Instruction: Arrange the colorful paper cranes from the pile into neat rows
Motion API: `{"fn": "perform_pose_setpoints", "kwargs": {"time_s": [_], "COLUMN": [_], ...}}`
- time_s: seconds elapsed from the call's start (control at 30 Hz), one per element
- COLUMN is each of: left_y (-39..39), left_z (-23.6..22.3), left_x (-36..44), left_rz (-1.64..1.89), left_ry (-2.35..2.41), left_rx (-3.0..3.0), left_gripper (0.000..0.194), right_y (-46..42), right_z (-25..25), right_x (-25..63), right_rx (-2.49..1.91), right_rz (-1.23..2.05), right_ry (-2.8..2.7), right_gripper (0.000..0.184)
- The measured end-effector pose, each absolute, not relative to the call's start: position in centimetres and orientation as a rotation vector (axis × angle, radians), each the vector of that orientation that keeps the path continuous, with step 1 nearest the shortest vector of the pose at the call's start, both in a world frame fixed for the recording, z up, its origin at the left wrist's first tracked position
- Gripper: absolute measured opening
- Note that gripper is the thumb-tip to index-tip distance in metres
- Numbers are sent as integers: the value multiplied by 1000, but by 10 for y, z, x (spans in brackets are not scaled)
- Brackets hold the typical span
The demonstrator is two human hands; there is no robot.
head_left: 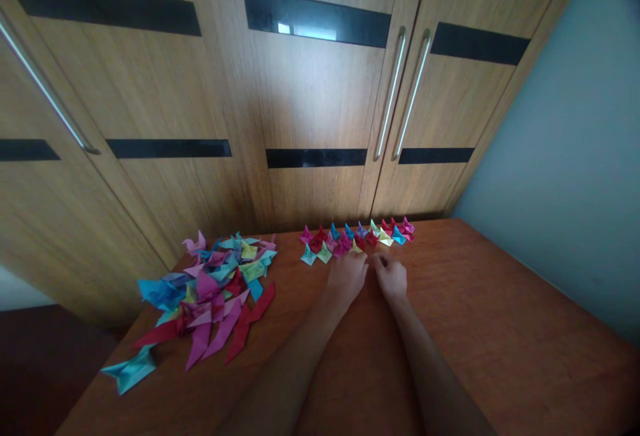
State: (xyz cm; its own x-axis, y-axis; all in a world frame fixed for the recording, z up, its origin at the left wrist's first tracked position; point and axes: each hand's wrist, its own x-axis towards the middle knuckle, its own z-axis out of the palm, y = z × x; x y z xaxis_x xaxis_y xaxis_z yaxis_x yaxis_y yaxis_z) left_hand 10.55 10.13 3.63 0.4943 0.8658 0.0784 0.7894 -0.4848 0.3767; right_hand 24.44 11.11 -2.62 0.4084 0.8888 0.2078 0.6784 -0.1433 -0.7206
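Observation:
Small folded paper cranes [344, 244] in pink, red, blue, green and yellow stand in close rows toward the back of the table. My left hand [349, 273] is at the front of these rows, its fingers curled near a yellow paper crane [355, 247]. Just to its right, my right hand [391, 277] is closed, knuckles up, with its fingertips close to the left hand. Whatever may be between the fingers of either hand is hidden. A heap of flatter folded paper pieces [210, 303] in pink, red, blue and green lies to the left.
One turquoise folded paper piece [131, 371] lies apart near the left edge of the brown table [500, 329]. A wooden wardrobe [310, 103] with dark strips and metal handles [393, 93] rises behind the table. A pale wall [565, 176] borders the right side.

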Motion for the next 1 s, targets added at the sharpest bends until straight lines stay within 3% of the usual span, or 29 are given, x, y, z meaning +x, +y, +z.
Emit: {"fn": "perform_pose_setpoints", "kwargs": {"time_s": [0.47,0.73,1.0], "left_y": [17,12,-6], "left_z": [33,53,64], "left_x": [-16,-112,-205], "left_rz": [461,779,633], "left_ry": [1399,1899,2437], "left_rx": [2497,2415,2192], "left_gripper": [24,27,32], "right_y": [104,80,70], "right_z": [-21,-10,-9], "right_x": [228,165,148], "right_rx": [-1729,-1425,-1396], "right_rz": [407,668,621], "right_ry": [-1586,-1906,-2061], "right_gripper": [29,23,22]}}
